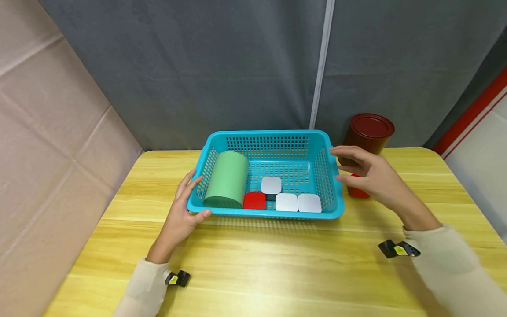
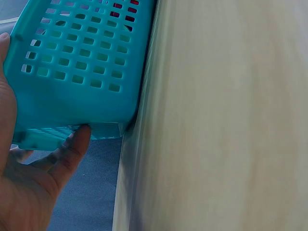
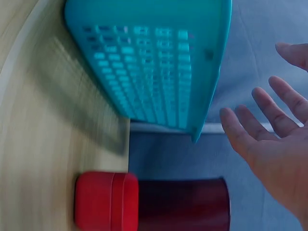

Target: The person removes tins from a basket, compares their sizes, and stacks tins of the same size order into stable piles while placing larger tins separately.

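Observation:
A turquoise plastic basket (image 1: 261,213) with perforated walls stands on the wooden table. Inside lie a large light-green cylinder (image 1: 227,178), a red square-topped container (image 1: 255,200) and three white square-topped ones (image 1: 271,185). My left hand (image 1: 183,215) is at the basket's left end, thumb at the front corner and spread fingers against the end wall; the left wrist view shows a fingertip (image 2: 83,134) at that wall. My right hand (image 1: 370,176) is beside the right rim. In the right wrist view its fingers (image 3: 269,113) are spread, with a gap to the basket.
Behind my right hand stands a dark red canister (image 1: 370,130) with a round lid. A small red container (image 1: 358,193) sits in front of it, partly hidden by the hand. Grey cloth (image 1: 218,79) hangs along the table's (image 1: 253,264) back edge, and a pale panel rises at left.

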Demonstrator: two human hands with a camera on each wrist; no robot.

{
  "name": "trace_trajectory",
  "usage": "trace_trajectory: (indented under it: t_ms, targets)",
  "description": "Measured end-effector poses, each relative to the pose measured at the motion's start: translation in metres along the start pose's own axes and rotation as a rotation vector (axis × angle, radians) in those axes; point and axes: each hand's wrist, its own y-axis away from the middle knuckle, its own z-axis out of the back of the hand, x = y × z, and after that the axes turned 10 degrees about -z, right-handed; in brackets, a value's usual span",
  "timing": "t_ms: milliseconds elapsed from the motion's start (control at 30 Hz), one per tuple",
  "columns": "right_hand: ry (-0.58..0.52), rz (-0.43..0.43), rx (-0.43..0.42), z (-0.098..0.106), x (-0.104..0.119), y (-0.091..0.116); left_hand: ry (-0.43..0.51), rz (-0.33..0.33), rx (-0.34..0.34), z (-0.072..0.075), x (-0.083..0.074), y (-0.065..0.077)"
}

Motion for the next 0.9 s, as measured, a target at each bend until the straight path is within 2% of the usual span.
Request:
trace_trajectory:
  t_ms: [100, 200, 533, 800, 900]
  targets:
    - [-0.032, 0.045, 0.055, -0.007, 0.005, -0.002, -0.007, -0.006, -0.003, 0.000, 0.000, 0.000]
    - [-0.029, 0.045, 0.098, -0.014, 0.010, -0.004, -0.010, -0.011, -0.004, 0.000, -0.001, 0.000]
    - [0.133, 0.028, 0.201, -0.031, 0.019, -0.016, 0.005, -0.004, -0.004, 0.000, -0.001, 0.000]
    - [0.196, -0.031, 0.274, -0.047, 0.024, -0.022, -0.013, 0.001, -0.001, 0.000, -0.001, 0.000]
    - [0.255, -0.044, 0.284, -0.052, 0.027, -0.024, -0.017, -0.004, -0.002, 0.000, -0.001, 0.000]
